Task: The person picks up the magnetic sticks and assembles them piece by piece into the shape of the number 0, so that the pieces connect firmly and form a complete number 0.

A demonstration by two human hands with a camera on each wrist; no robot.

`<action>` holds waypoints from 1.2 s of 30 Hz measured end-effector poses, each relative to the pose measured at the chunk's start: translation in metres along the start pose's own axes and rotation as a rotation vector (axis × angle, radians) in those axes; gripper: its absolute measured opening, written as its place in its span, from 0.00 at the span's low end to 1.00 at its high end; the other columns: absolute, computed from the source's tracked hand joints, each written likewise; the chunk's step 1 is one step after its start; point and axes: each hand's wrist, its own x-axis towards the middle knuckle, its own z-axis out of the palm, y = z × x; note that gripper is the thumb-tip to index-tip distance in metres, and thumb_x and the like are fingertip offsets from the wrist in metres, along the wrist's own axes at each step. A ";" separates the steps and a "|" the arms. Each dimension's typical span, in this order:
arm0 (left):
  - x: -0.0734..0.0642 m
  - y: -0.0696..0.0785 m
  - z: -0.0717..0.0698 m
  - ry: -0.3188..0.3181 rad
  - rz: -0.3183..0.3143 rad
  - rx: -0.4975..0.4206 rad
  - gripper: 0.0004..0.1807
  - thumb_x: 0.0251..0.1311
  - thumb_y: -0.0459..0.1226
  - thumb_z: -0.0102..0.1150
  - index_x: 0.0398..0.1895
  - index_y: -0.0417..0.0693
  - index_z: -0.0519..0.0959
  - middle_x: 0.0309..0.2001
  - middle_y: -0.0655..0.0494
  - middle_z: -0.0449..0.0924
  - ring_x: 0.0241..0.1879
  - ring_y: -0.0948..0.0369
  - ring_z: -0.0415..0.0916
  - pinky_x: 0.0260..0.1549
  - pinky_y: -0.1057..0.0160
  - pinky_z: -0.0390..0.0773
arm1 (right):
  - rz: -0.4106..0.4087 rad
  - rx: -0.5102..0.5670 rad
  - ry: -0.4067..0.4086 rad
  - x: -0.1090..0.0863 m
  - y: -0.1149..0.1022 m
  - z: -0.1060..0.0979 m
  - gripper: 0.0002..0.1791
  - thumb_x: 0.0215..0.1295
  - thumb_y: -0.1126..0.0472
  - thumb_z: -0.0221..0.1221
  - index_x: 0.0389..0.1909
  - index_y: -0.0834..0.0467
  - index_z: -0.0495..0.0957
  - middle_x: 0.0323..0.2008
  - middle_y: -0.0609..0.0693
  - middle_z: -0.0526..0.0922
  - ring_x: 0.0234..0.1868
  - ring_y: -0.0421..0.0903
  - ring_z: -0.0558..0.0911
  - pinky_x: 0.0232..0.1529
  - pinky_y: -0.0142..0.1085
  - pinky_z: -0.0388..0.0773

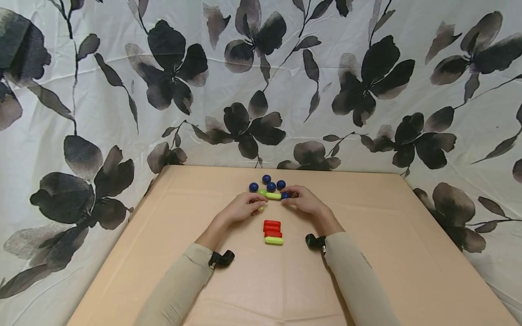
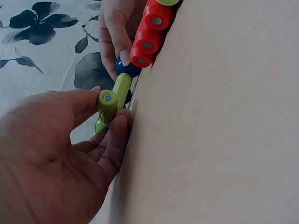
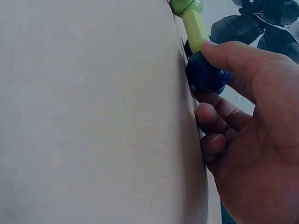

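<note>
Near the far side of the table, my left hand [image 1: 241,207] pinches a light-green ribbed rod [image 2: 108,108] with a metal tip between thumb and fingers. A green ball [image 1: 262,193] sits just behind it. From that ball another light-green rod [image 1: 273,196] runs rightward to a dark blue ball [image 3: 205,72]. My right hand [image 1: 303,200] pinches this blue ball, its thumb tip overlapping the rod's end. Several loose blue balls [image 1: 267,179] lie close beyond both hands.
Nearer me, red rods [image 1: 272,223] lie side by side with a light-green rod [image 1: 273,241] in front. They rest on the tan table [image 1: 346,253]. Behind its far edge hangs a white cloth [image 1: 310,95] with dark flowers. Both wrists carry small black cameras [image 1: 222,259].
</note>
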 end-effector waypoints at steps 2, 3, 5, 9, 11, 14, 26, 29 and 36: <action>0.000 0.001 0.001 0.004 -0.008 0.004 0.15 0.78 0.42 0.55 0.57 0.45 0.84 0.32 0.52 0.83 0.30 0.60 0.77 0.32 0.65 0.78 | 0.005 -0.003 -0.004 0.000 -0.001 0.000 0.20 0.71 0.54 0.67 0.61 0.54 0.83 0.47 0.54 0.81 0.46 0.52 0.75 0.43 0.39 0.73; 0.000 0.001 0.001 0.007 -0.010 0.006 0.15 0.78 0.42 0.55 0.57 0.45 0.84 0.32 0.52 0.82 0.29 0.60 0.77 0.32 0.65 0.78 | 0.005 -0.002 -0.005 0.001 -0.002 0.000 0.20 0.70 0.54 0.67 0.61 0.54 0.83 0.47 0.54 0.81 0.46 0.52 0.75 0.42 0.39 0.73; -0.001 0.003 0.001 0.011 -0.010 0.017 0.15 0.78 0.42 0.55 0.58 0.45 0.84 0.32 0.51 0.83 0.29 0.60 0.77 0.31 0.65 0.77 | 0.002 -0.004 -0.009 0.002 -0.001 0.000 0.20 0.71 0.54 0.67 0.61 0.54 0.83 0.47 0.54 0.81 0.46 0.52 0.75 0.42 0.39 0.74; -0.003 0.006 0.000 0.016 0.000 0.057 0.16 0.77 0.42 0.57 0.60 0.45 0.81 0.33 0.50 0.84 0.29 0.58 0.80 0.30 0.64 0.78 | -0.001 -0.009 -0.015 0.003 0.000 0.000 0.20 0.71 0.54 0.66 0.61 0.55 0.83 0.47 0.54 0.81 0.46 0.52 0.75 0.42 0.39 0.73; -0.004 0.007 -0.002 0.022 -0.008 0.059 0.16 0.76 0.41 0.58 0.61 0.45 0.77 0.34 0.50 0.84 0.30 0.57 0.81 0.29 0.64 0.79 | 0.003 -0.015 -0.017 0.004 0.000 0.000 0.21 0.71 0.54 0.66 0.61 0.55 0.82 0.47 0.54 0.81 0.47 0.52 0.75 0.42 0.39 0.73; -0.005 0.009 -0.005 0.037 -0.030 0.045 0.18 0.75 0.40 0.60 0.61 0.44 0.69 0.34 0.50 0.85 0.30 0.56 0.80 0.29 0.63 0.79 | 0.015 -0.015 -0.017 0.004 0.000 0.000 0.21 0.71 0.53 0.66 0.62 0.54 0.82 0.47 0.53 0.81 0.47 0.52 0.75 0.43 0.40 0.73; 0.007 -0.003 -0.002 0.153 -0.033 0.110 0.23 0.79 0.42 0.53 0.72 0.47 0.71 0.28 0.54 0.79 0.22 0.61 0.74 0.22 0.64 0.74 | 0.024 -0.017 -0.020 0.005 0.000 0.001 0.20 0.72 0.53 0.66 0.62 0.53 0.82 0.49 0.53 0.80 0.48 0.52 0.74 0.48 0.41 0.72; 0.011 -0.008 0.001 0.193 -0.031 0.143 0.21 0.79 0.42 0.54 0.69 0.47 0.74 0.27 0.56 0.79 0.23 0.61 0.74 0.22 0.64 0.72 | 0.014 -0.030 -0.024 0.005 0.000 0.001 0.20 0.72 0.53 0.66 0.62 0.53 0.82 0.49 0.53 0.81 0.48 0.52 0.75 0.49 0.41 0.72; 0.014 -0.010 0.003 0.250 -0.001 0.186 0.20 0.77 0.43 0.56 0.67 0.48 0.78 0.26 0.57 0.81 0.25 0.62 0.75 0.27 0.64 0.72 | 0.106 0.006 -0.034 -0.001 -0.005 -0.012 0.24 0.70 0.51 0.68 0.64 0.52 0.80 0.49 0.55 0.80 0.48 0.53 0.76 0.44 0.39 0.78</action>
